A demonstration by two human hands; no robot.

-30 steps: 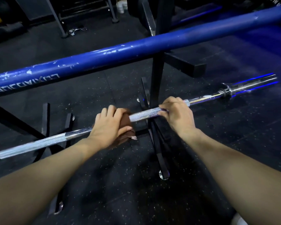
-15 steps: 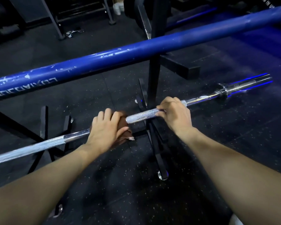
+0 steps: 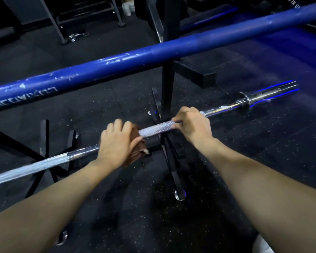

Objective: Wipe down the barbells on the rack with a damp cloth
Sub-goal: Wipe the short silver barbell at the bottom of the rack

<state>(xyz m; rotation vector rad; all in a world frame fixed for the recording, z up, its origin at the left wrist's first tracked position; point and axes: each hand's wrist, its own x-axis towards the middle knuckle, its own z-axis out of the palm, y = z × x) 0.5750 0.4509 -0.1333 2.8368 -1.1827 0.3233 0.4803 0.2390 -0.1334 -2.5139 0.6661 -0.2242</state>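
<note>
A chrome barbell (image 3: 155, 129) runs from lower left to upper right across the middle of the view, with knurled stretches and a sleeve at its right end. My left hand (image 3: 117, 145) is wrapped round the shaft with a brown cloth (image 3: 135, 154) between palm and bar; part of the cloth hangs below the hand. My right hand (image 3: 192, 125) grips the bar bare, just right of the knurled centre. Above and behind lies a thicker blue bar (image 3: 153, 53) with chipped paint and white lettering at its left end.
A black rack upright (image 3: 169, 73) stands behind the chrome bar between my hands, with black feet (image 3: 175, 172) spreading over the speckled rubber floor. More black stands (image 3: 44, 137) are at the left. A black block (image 3: 195, 73) juts out behind, and other gym frames fill the back.
My left hand with the cloth has slid a little to the left along the bar, baring more of the knurled centre. My right hand keeps its grip in the same place.
</note>
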